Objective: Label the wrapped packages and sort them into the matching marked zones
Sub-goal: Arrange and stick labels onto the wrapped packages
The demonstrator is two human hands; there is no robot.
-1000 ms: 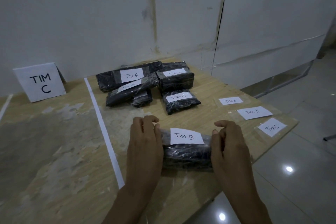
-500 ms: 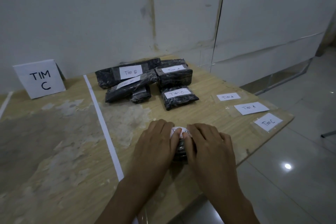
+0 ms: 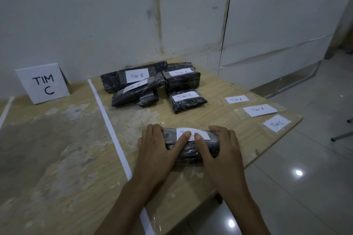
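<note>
Worn wooden table (image 3: 57, 158): wrapped package (image 3: 191, 151) lies near the front edge, right of the tape line (image 3: 107, 118). I see left hand (image 3: 156, 149) and right hand (image 3: 221, 149) curled round its ends, thumbs pressing its label (image 3: 203, 135).

Thumbs of the left grip (image 3: 156, 150) and right grip (image 3: 223, 150) hide the middle of the label (image 3: 204, 135) on the package (image 3: 189, 150) between them. Beyond them, one pile label (image 3: 136, 86) is too faint to read.
</note>
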